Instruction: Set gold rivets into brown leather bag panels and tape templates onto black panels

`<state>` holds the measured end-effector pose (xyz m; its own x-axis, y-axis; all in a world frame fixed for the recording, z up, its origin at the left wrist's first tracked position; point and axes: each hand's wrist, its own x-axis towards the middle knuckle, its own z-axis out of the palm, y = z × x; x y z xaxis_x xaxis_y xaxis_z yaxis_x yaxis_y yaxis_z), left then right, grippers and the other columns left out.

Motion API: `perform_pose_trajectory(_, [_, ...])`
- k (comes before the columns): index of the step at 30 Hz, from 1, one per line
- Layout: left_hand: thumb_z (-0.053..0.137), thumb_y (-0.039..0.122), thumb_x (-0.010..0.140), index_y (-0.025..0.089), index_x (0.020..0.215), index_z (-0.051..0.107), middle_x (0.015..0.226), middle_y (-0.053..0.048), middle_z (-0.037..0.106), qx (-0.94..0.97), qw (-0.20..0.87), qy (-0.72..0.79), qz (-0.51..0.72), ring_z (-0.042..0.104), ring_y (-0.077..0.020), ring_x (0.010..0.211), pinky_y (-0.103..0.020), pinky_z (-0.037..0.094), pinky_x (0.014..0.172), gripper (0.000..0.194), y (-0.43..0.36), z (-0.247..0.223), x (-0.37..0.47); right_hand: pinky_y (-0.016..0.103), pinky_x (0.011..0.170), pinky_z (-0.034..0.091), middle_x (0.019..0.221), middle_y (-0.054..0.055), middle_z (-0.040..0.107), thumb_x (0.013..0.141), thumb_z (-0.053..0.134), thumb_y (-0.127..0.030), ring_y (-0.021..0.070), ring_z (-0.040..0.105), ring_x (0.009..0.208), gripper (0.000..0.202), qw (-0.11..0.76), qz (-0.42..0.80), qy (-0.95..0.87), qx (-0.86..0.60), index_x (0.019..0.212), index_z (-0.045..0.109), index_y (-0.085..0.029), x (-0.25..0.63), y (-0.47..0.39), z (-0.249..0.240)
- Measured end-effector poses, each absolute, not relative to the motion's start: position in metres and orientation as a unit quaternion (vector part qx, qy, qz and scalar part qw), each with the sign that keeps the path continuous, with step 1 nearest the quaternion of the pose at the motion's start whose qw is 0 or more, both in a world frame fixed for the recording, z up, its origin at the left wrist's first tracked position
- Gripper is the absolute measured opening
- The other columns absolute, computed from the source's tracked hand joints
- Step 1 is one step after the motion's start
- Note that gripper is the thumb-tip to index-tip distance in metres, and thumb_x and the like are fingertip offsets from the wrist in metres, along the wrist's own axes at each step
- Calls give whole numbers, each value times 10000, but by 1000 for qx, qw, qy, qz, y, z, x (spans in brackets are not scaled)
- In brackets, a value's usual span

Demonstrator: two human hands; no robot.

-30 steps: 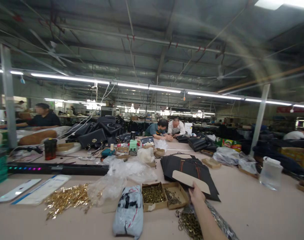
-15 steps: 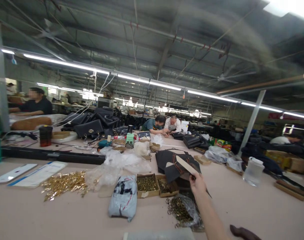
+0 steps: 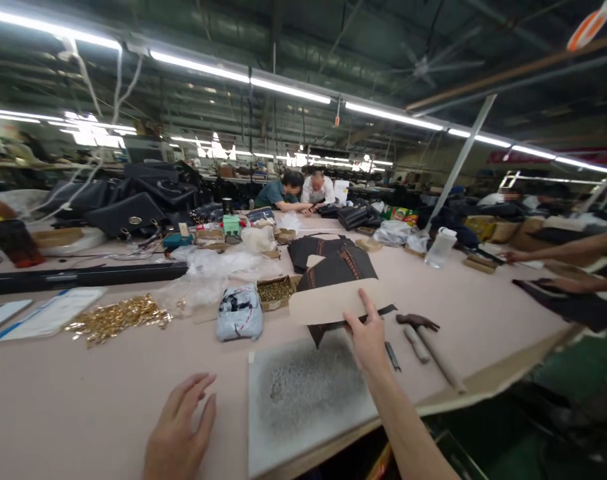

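Note:
My right hand (image 3: 368, 333) grips a flat beige piece (image 3: 320, 303) by its near edge. Close against it is a dark panel (image 3: 338, 268) with brown stitching; whether the two are joined I cannot tell. Both are above the far side of a worn, grey-speckled board (image 3: 308, 400) at the table's front edge. To the left of that board hovers my left hand (image 3: 180, 427), holding nothing, its fingers apart. A hammer (image 3: 440, 360) and a short thick rod (image 3: 416, 344) lie right of my right hand.
A box of small brass parts (image 3: 274, 292), a grey plastic packet (image 3: 240, 313) and a pile of gold pieces (image 3: 120, 320) lie left of centre. More dark panels (image 3: 313, 248) are stacked behind. A clear bottle (image 3: 440, 248) stands right. A co-worker's arms (image 3: 573, 257) reach in there.
The view has tipped down and turned right. My right hand has brought the beige piece and dark panel nearer, over the board. My left hand has come into view.

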<state>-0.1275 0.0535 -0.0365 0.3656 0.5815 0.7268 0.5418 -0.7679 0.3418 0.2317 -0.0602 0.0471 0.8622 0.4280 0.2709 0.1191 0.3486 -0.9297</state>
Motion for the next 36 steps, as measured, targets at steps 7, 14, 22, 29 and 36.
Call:
perform_pose_trajectory(7, [711,200,933,229,1415,580,1408,-117,634,850,-45,173,496,542,-285,1366,-466,405,1205,500,-53,41,-13,452,1140,486,1501,83,589,845,738,-470,288,616,1308,803,755,58,-227,-613,1559,469,-219,136,-110,48])
perform_pose_trajectory(14, [485,105,1014,199,1356,645,1383,-70,683,854,-78,138,496,569,-238,1348,-426,425,1175,389,-48,57,11,454,1179,445,1569,107,520,892,719,-506,309,551,1385,778,722,28,-231,-651,1564,460,-213,100,-152,44])
perform_pose_trajectory(22, [457,222,1067,169,1246,666,1220,-54,740,888,-115,88,436,657,-227,1124,-369,520,962,280,-42,98,-17,303,710,623,1007,82,792,889,768,-492,220,752,790,813,654,68,-353,-666,1568,429,-201,115,-215,49])
perform_pose_trajectory(29, [492,174,1037,191,1172,638,1047,-45,733,921,-148,117,341,668,-208,982,-330,487,768,199,-57,137,-38,411,833,595,1026,119,724,780,914,-329,275,704,873,688,419,-424,-478,-645,1406,649,-217,155,-259,91])
perform_pose_trajectory(36, [612,167,954,195,1075,627,968,-24,718,943,-130,80,295,666,-227,867,-358,450,668,125,-84,161,-43,399,1057,540,1300,60,724,1037,518,-199,251,682,1219,370,261,-261,-650,-665,1377,632,-288,175,-253,115])
